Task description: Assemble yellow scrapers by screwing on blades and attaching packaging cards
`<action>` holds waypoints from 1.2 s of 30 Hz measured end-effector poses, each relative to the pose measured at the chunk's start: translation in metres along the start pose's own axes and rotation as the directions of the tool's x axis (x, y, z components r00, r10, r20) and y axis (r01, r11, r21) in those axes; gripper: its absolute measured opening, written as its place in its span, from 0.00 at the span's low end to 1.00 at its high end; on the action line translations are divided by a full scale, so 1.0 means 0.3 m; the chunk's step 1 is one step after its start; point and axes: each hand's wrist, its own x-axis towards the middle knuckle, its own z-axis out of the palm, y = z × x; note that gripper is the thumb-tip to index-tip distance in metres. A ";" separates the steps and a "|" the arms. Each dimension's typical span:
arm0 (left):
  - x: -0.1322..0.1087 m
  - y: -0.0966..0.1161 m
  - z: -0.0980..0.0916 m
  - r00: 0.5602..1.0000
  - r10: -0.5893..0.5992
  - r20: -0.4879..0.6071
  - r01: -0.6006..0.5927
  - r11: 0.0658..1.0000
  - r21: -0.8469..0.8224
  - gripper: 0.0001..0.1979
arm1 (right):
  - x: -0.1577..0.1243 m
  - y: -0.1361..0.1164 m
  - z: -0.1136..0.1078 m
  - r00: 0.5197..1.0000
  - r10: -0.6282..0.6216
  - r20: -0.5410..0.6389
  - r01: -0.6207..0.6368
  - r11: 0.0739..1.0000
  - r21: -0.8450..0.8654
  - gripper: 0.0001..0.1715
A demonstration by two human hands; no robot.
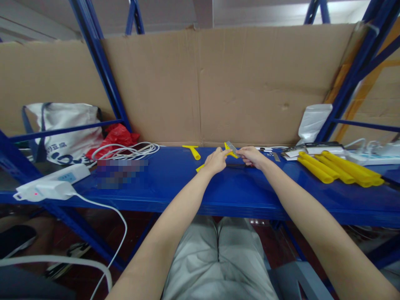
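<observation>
My left hand [216,161] is closed around a yellow T-shaped scraper handle [200,168], whose wide head shows past the fingertips. At that head lies a flat grey metal blade [231,146]. The fingers of my right hand [251,156] are pinched at the blade's right end. Below the hands, a thin dark rod [236,165] lies on the blue table; its right part is hidden by my right hand. Left of my left hand rests another yellow T-shaped handle [195,152] without a blade.
Several yellow tubes [337,168] lie at the right beside flat packets [323,148] and a power strip [375,157]. At the left are a white power strip [59,177], coiled white cable [134,151], a red bag [117,139] and a cloth bag [70,133]. Cardboard [243,83] stands behind.
</observation>
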 end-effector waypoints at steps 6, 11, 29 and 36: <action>-0.001 0.002 -0.001 1.000 0.013 0.012 -0.013 1.000 0.006 0.23 | 0.010 0.011 -0.006 1.000 -0.014 0.015 0.014 1.000 -0.004 0.16; -0.005 0.000 -0.004 0.999 0.036 0.029 -0.037 0.999 0.029 0.23 | -0.003 -0.001 -0.003 1.000 -0.025 0.016 0.025 0.999 -0.021 0.14; -0.003 -0.005 -0.004 0.998 -0.060 0.031 0.060 0.998 -0.001 0.22 | 0.049 0.031 -0.013 0.964 -0.185 -0.190 0.142 0.965 -0.221 0.09; -0.004 -0.003 0.000 0.997 -0.063 0.033 0.062 0.998 0.008 0.23 | 0.099 0.094 -0.018 0.965 -0.238 -0.109 0.147 0.839 -0.524 0.10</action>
